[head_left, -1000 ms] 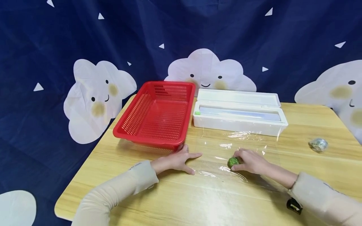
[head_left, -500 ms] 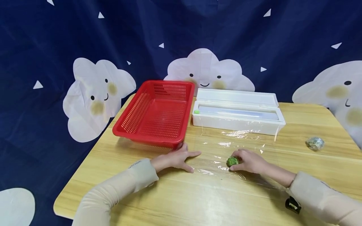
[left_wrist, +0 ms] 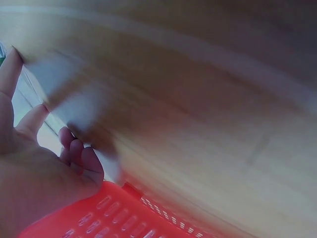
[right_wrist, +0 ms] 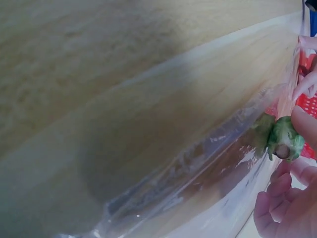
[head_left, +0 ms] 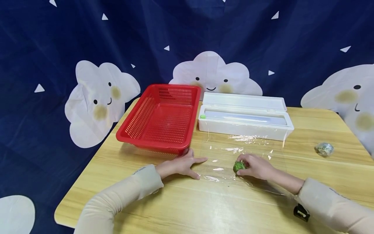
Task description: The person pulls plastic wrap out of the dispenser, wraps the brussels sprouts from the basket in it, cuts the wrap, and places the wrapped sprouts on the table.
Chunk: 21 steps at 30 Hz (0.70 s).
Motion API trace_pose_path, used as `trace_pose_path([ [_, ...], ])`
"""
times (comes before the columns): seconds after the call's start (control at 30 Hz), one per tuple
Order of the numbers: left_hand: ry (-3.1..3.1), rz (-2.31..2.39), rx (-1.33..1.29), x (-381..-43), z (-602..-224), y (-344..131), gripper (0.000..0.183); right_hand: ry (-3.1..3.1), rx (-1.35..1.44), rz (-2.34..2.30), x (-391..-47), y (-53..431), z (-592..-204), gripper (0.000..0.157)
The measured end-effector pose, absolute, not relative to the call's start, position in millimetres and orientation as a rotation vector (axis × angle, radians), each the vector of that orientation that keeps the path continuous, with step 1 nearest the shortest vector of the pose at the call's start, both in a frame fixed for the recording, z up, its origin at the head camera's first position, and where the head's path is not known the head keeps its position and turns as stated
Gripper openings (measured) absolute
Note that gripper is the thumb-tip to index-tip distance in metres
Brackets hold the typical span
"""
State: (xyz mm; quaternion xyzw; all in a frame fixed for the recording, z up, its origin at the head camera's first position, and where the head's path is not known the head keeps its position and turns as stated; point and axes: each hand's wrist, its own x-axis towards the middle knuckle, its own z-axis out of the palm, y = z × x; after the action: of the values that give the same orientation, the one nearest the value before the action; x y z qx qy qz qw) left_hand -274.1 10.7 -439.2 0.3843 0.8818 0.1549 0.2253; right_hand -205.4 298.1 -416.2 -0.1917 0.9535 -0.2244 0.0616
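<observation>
Your right hand (head_left: 257,167) grasps a Brussels sprout (head_left: 239,166), thumb and fingers pinching its sides; cut stem end shows in the right wrist view. Sprout sits over the clear cling film (head_left: 217,175); can't tell if it touches. Black wrist gadget (head_left: 301,213) under your right cuff, on the near side of the grip. Film spreads around the grip, over the wooden table (head_left: 204,211). Left of the grip, your left hand (head_left: 184,164) grasps nothing: thumb and index extended at the film's left edge, other fingers loosely bent. Just beyond that hand, the red plastic basket (head_left: 187,143). Off to the right of the grip, a small shiny bundle (head_left: 324,149), contents too small to tell. Past the grip, the white cling film dispenser (head_left: 245,130), lid up, green slider (head_left: 203,116) at its left end. Farthest, navy cloud-print curtain (head_left: 146,32).
</observation>
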Motion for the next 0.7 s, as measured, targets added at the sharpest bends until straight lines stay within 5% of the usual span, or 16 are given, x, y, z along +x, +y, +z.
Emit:
trace_pose_path([
  [0.7,2.485,0.275,1.137,-272,-436,13,0.076,2.684,-0.584,-1.021,-208,308,-421,0.037],
])
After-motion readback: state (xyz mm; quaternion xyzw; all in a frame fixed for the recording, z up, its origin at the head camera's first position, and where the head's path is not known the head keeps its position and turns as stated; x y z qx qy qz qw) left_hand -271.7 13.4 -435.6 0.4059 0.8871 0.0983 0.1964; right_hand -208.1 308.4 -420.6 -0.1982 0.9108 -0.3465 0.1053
